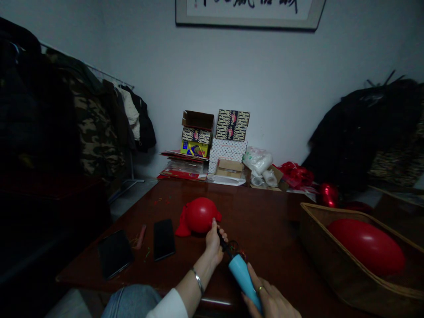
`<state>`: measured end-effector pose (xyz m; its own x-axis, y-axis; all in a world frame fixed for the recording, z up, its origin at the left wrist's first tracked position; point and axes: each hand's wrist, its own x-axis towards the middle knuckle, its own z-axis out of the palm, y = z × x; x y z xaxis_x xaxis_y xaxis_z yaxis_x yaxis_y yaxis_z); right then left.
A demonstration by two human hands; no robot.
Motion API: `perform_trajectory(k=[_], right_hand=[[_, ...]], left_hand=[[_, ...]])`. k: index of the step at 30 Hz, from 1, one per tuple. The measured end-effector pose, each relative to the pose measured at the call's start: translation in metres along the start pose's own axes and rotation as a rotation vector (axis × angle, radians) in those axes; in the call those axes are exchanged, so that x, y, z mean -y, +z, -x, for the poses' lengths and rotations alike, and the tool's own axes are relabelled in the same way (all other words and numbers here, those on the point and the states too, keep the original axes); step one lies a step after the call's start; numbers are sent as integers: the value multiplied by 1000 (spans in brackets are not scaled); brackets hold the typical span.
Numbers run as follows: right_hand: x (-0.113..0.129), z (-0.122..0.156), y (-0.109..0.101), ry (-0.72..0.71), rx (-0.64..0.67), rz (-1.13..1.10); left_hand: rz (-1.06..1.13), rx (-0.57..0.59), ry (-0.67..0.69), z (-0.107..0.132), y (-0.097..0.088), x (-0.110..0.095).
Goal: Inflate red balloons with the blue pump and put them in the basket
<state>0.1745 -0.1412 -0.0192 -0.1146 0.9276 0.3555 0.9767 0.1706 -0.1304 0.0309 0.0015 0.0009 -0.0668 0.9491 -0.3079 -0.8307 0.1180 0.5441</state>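
A small, partly inflated red balloon (pixel 200 215) sits on the dark wooden table (pixel 265 229). Its neck is fitted on the black nozzle of a light blue hand pump (pixel 243 274). My left hand (pixel 214 243) is pinched around the balloon's neck at the nozzle. My right hand (pixel 270 298) wraps the lower end of the pump's blue barrel near the bottom edge of the view. A flat piece of red balloon material (pixel 182 223) lies just left of the balloon.
A black phone (pixel 164 239), a dark tablet (pixel 114 253) and a pink stick (pixel 141 236) lie on the table's left part. A wicker basket (pixel 318 238) at right holds a large red balloon (pixel 366 245). Boxes (pixel 228 141) and bags are stacked at the far wall. Coats hang at left.
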Motion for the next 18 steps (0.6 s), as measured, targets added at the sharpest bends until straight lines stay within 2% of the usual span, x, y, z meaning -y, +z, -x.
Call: perform_trajectory(k=[3,7,18], right_hand=[[5,-13,-10,-11,91,-37],[10,-20,-14,30,127,-32],[14,-19,-10,-22,54,-42]], left_hand=[[-22,9,-17,2,-1,5],[-16,32,-14,2,-2,7],[-44,-1,55,-4,-1,-4]])
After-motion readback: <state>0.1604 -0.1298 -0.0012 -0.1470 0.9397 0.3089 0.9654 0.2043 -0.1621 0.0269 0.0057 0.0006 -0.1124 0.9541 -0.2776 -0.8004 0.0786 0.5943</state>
